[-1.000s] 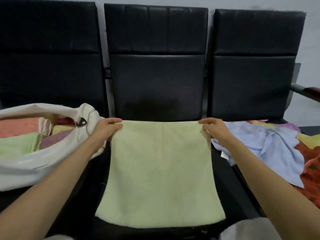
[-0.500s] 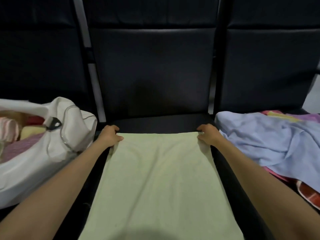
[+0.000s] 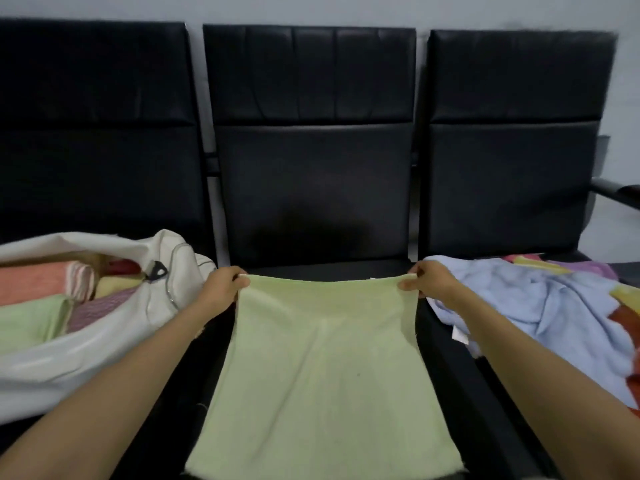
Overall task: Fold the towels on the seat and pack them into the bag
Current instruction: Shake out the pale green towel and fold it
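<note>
Bag left, towel heap right.

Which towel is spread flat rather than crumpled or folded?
The pale green towel on the middle seat, far corners pinched by left hand and right hand; the blue towel lies crumpled.

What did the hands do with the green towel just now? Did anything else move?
The left hand and right hand were holding the green towel down on the seat by its far corners. Now they pinch those corners and lift that edge slightly. The white bag and the blue towel stayed put.
</note>
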Demonstrator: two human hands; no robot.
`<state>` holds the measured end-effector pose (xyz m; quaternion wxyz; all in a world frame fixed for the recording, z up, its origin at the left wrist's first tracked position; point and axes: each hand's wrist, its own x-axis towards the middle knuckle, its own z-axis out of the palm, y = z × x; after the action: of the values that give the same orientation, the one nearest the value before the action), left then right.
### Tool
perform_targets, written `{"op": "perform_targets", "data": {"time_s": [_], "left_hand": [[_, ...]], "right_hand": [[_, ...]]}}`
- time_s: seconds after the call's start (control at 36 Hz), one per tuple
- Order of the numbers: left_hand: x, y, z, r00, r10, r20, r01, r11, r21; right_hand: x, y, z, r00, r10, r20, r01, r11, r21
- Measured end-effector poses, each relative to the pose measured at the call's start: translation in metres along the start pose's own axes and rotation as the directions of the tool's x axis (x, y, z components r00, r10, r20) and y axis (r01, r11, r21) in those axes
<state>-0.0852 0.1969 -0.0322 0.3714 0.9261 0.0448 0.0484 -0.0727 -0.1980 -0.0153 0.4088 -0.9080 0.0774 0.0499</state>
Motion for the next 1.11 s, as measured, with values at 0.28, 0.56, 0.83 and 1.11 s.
{"op": "perform_targets", "data": {"time_s": [0.28,0.56,0.83,1.11], "left_hand": [[-0.055,0.103,-0.106,0.836,0.237,-0.495,-0.323,0.942,-0.095],[-0.117,0.129,-0.152,0.896,0.094,-0.435,-0.317,0.821,-0.475],[-0.153,0.162,-0.175,0.892,0.205,-0.404,-0.372,0.839,-0.396],[-0.149,0.150,-0.171,0.996,0.072,-0.058,-0.084,0.966,-0.245]], "right_hand": [[-0.087,-0.099,-0.093,0.826,-0.365,-0.429,0.457,0.880,0.129],[-0.161,-0.116,-0.134,0.755,-0.473,-0.454,0.560,0.826,0.071],[-0.198,-0.126,-0.154,0.716,-0.528,-0.457,0.578,0.815,-0.035],[-0.185,-0.112,-0.140,0.900,-0.384,-0.205,0.400,0.916,0.041]]}}
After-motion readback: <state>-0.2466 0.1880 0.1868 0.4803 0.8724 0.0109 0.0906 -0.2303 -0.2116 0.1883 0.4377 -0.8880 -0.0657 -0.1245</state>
